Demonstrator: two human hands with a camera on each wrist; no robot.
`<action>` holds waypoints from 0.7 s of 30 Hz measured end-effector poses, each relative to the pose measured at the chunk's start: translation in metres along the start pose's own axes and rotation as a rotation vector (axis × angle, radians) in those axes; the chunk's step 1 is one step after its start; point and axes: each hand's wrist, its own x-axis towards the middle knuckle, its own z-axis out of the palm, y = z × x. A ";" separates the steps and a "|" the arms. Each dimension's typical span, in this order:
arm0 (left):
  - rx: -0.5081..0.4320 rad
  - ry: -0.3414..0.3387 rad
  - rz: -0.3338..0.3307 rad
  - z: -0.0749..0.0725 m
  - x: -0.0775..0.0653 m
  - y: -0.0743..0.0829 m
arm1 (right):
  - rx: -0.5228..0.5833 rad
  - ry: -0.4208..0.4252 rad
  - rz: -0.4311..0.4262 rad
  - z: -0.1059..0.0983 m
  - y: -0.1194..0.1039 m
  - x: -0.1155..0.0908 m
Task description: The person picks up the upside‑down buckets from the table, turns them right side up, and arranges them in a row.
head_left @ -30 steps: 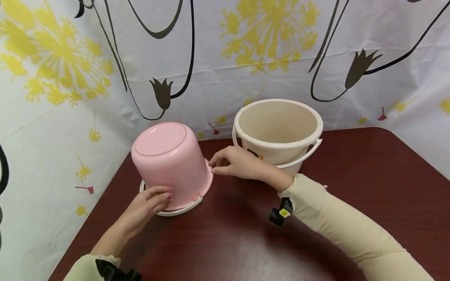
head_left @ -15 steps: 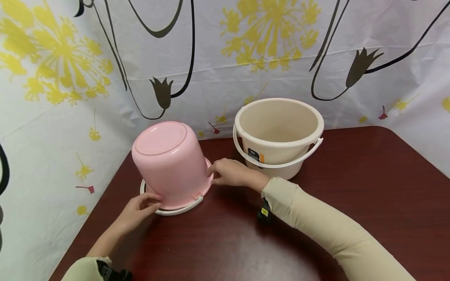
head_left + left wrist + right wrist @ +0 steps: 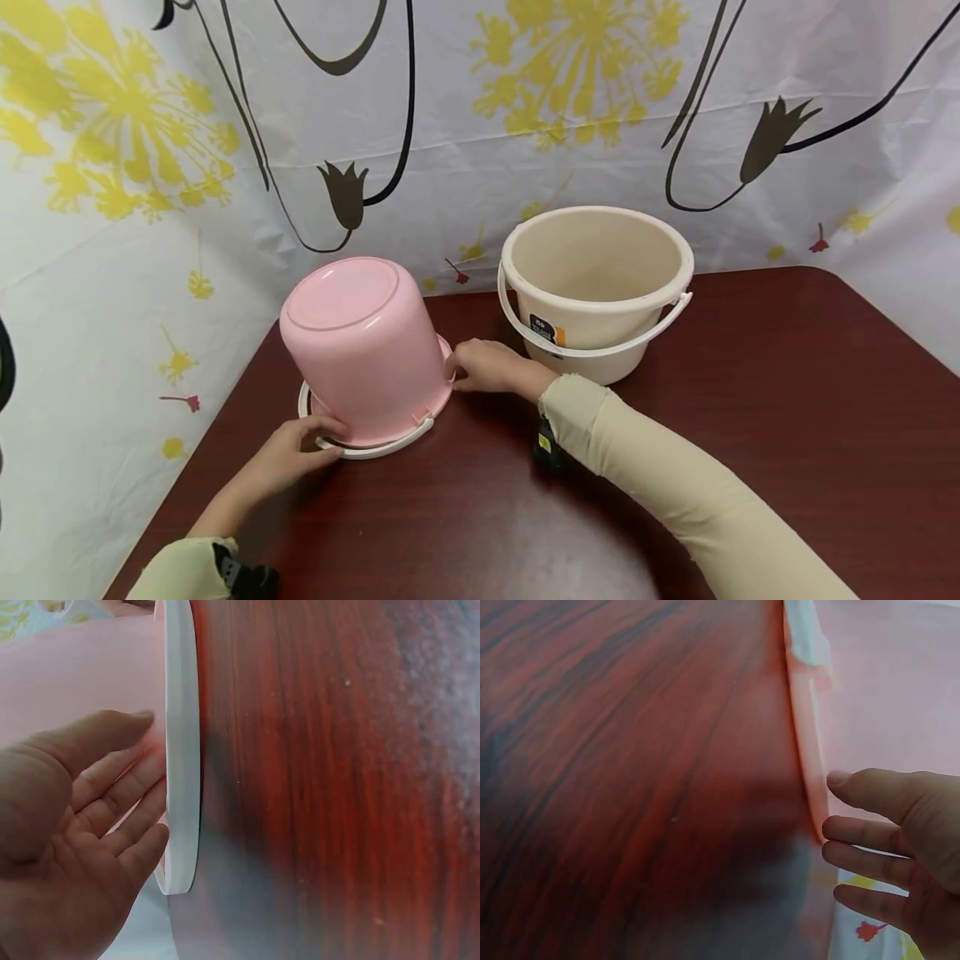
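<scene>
Item one: a pink, glossy, round plastic bucket (image 3: 367,367), upside down and slightly tilted on the dark red-brown wood-grain tabletop (image 3: 787,367), left of centre in the head view. Base uppermost; mouth facing down, contents hidden from every camera. Fitted with a white curved plastic handle (image 3: 386,447), which lies around the near side of the rim.

Item two: a cream, round plastic bucket (image 3: 615,327), upright, to the right of the pink one and well apart from it. Mouth open upward; smooth cream inner wall visible, the near part of the interior hidden by the front rim. White plastic handle (image 3: 600,352) hanging across the front, over a black-and-orange label (image 3: 546,328).

Hands: two, both at the pink bucket. Left hand (image 3: 285,454): at the near left side of the rim, fingers relaxed and extended, thumb apart from them. Right hand (image 3: 487,365): at the opposite side of the rim, fingers nearly straight, tips at the edge.

Backdrop: white cloth (image 3: 450,100) printed with yellow and dark flowers.
</scene>
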 end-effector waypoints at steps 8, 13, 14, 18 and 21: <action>0.203 -0.026 0.069 0.000 0.005 0.004 | -0.002 0.021 -0.010 0.010 0.006 0.001; 0.289 0.007 0.120 0.005 0.007 0.004 | 0.008 0.050 -0.021 0.014 0.007 0.002; 0.298 0.011 0.124 0.006 0.008 0.004 | 0.012 0.054 -0.018 0.015 0.006 0.002; 0.309 0.028 0.152 0.007 0.008 0.001 | 0.023 0.061 -0.003 0.017 0.005 0.003; 0.307 0.039 0.167 0.006 0.006 -0.001 | 0.035 0.064 -0.002 0.018 0.004 0.003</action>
